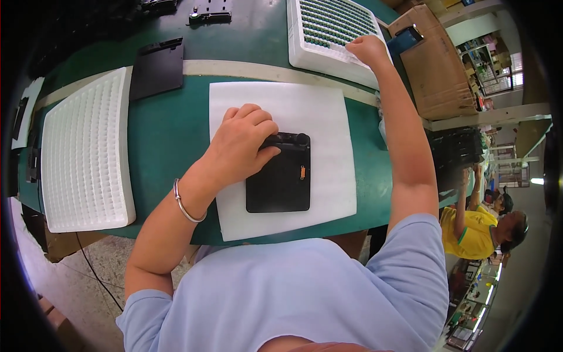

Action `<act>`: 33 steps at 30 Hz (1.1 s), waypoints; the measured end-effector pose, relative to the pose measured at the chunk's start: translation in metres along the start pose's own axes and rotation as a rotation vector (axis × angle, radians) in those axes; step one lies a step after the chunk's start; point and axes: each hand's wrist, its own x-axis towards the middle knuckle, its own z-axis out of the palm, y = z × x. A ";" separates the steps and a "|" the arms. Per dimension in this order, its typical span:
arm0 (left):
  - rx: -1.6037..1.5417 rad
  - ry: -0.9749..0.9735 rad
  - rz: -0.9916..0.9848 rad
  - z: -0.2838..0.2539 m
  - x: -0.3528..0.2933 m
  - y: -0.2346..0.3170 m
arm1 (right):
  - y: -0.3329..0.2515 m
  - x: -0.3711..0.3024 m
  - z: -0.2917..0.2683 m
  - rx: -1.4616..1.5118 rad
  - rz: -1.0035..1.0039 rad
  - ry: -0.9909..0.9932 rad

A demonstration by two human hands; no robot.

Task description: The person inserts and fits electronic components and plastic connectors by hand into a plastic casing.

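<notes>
A flat black panel (275, 182) with rounded corners lies on a white foam sheet (322, 111). Along its far edge runs a thicker black bar, and a small orange part (302, 172) sits near its right side. My left hand (243, 141) is closed round the panel's far left corner, fingers curled over the bar and thumb on the near side. Stretched far to the right, my right hand (368, 50) is over a white foam tray (337, 64) holding rows of small green parts. Its fingers are pinched together; whatever is between them is hidden.
At the left stands a white foam tray (88, 152) with rows of small pockets. Another black panel (157, 69) and a black-and-silver part (210, 12) lie farther back. A cardboard box (437, 70) is beyond my right arm. A person in yellow (475, 234) is off to the right.
</notes>
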 end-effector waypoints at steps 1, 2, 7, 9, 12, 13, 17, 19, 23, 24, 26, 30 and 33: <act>-0.004 0.004 -0.005 0.000 0.000 -0.001 | 0.001 0.006 0.003 0.002 -0.001 -0.005; -0.005 0.002 -0.009 -0.001 0.000 -0.001 | 0.004 0.011 0.005 0.028 0.026 0.001; -0.013 0.007 0.003 0.002 0.002 -0.001 | 0.023 0.023 0.014 0.276 0.253 -0.071; -0.007 0.006 -0.007 0.001 0.002 -0.001 | 0.019 0.018 0.019 0.378 0.257 -0.020; -0.007 0.003 -0.006 0.000 0.002 -0.001 | 0.026 0.018 0.017 0.389 0.272 -0.066; -0.015 0.006 -0.002 0.001 0.002 0.000 | 0.030 0.017 0.016 0.428 0.250 -0.100; -0.002 0.009 -0.012 -0.001 0.001 0.001 | 0.024 0.013 0.028 0.482 0.125 0.067; 0.000 0.010 0.000 0.000 0.002 0.001 | 0.029 0.010 0.031 0.503 0.139 0.096; -0.003 0.006 0.002 0.001 0.003 0.001 | 0.035 0.003 0.028 0.978 0.253 0.128; -0.004 -0.001 -0.007 0.000 0.002 0.000 | 0.030 -0.005 0.020 1.205 0.328 0.143; -0.012 -0.007 -0.018 0.000 0.002 0.000 | 0.041 -0.023 -0.012 1.114 0.182 -0.102; 0.020 0.007 -0.005 0.001 -0.001 -0.001 | -0.006 -0.087 -0.060 0.559 -0.164 -0.700; 0.015 0.007 0.002 0.002 0.000 -0.001 | -0.030 -0.113 -0.040 0.343 -0.273 -1.052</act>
